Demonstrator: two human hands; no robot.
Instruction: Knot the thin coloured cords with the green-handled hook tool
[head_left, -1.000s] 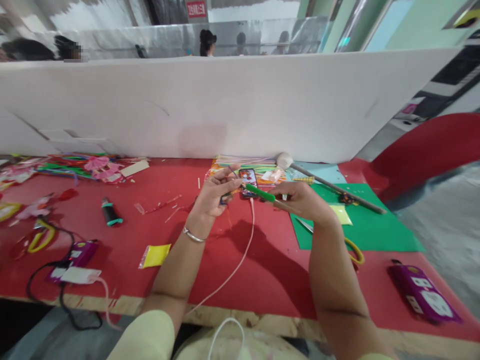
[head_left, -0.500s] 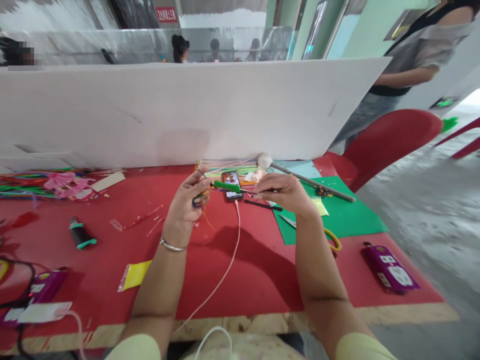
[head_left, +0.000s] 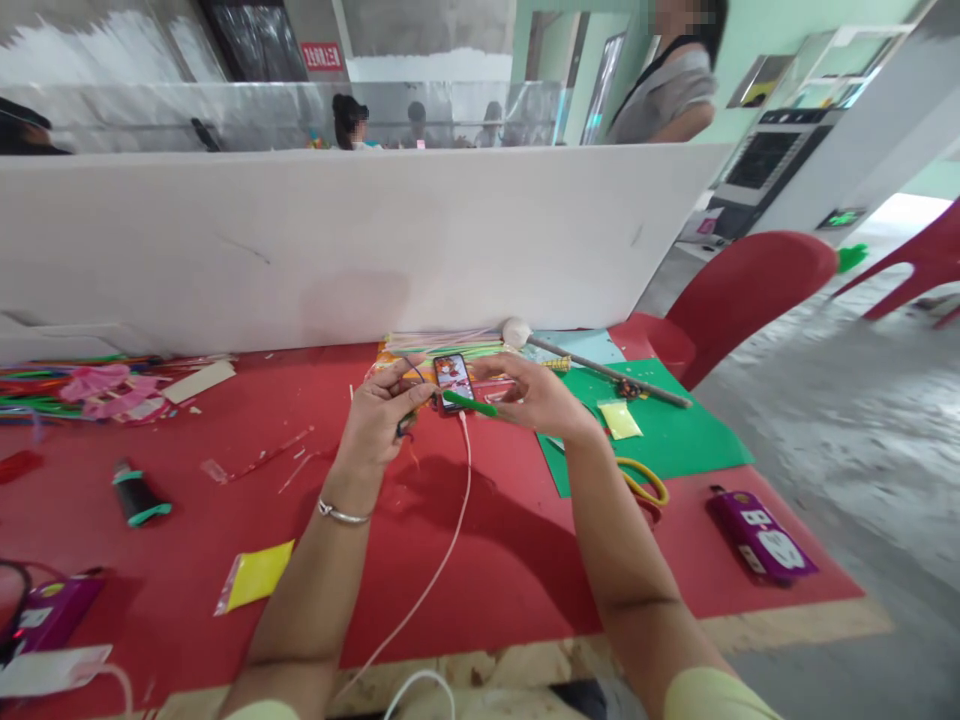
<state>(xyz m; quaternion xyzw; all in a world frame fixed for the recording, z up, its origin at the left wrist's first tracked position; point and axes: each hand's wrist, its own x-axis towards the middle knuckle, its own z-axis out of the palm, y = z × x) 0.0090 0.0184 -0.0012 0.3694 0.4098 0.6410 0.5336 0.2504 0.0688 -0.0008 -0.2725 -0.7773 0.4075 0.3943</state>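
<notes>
My left hand (head_left: 380,408) pinches the left end of a slim green strip (head_left: 469,403), whose exact kind I cannot make out. Thin dark strands and small orange bits stick out around the same fingers. At the strip's other end, the thumb and fingertips of my right hand (head_left: 544,395) close on it. Behind the strip lies a phone (head_left: 452,378) with a lit picture on its screen, and a white cable (head_left: 457,520) runs from it towards me.
Yellow-handled scissors (head_left: 646,482) and a yellow packet (head_left: 621,420) lie by the green sheet (head_left: 697,440). A white-ended stick (head_left: 600,370) crosses that sheet. At left are a utility knife (head_left: 141,495) and another yellow packet (head_left: 259,577). A white board (head_left: 450,240) stands behind; a purple box (head_left: 761,537) sits right.
The view has shifted a little. The green strip has tilted, its right end now lower and against my right fingertips; the thin dark length between them no longer shows. A person beyond the board has moved left.
</notes>
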